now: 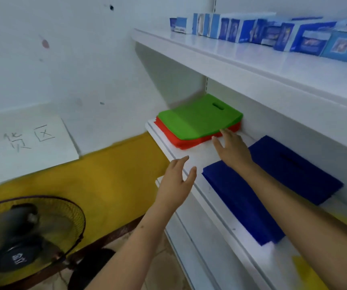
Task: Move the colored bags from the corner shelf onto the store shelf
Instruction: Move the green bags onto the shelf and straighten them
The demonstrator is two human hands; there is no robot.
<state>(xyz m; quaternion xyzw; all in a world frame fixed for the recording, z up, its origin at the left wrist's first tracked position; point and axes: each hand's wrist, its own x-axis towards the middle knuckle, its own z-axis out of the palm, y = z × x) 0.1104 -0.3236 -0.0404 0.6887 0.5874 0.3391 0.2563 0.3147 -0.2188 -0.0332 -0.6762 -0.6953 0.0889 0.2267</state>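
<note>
I saw the green bags [199, 118] stacked on the red bags [189, 141] at frame centre, on the white store shelf [199, 155]. My right hand [234, 150] lay fingers straight, tips touching that stack's near edge, holding nothing. My left hand [176, 183] hovered spread and empty at the shelf's front edge. The blue bags [273, 185] lay at right under my right forearm.

Fan [28, 235] low left; blue boxes [283, 36] above.
</note>
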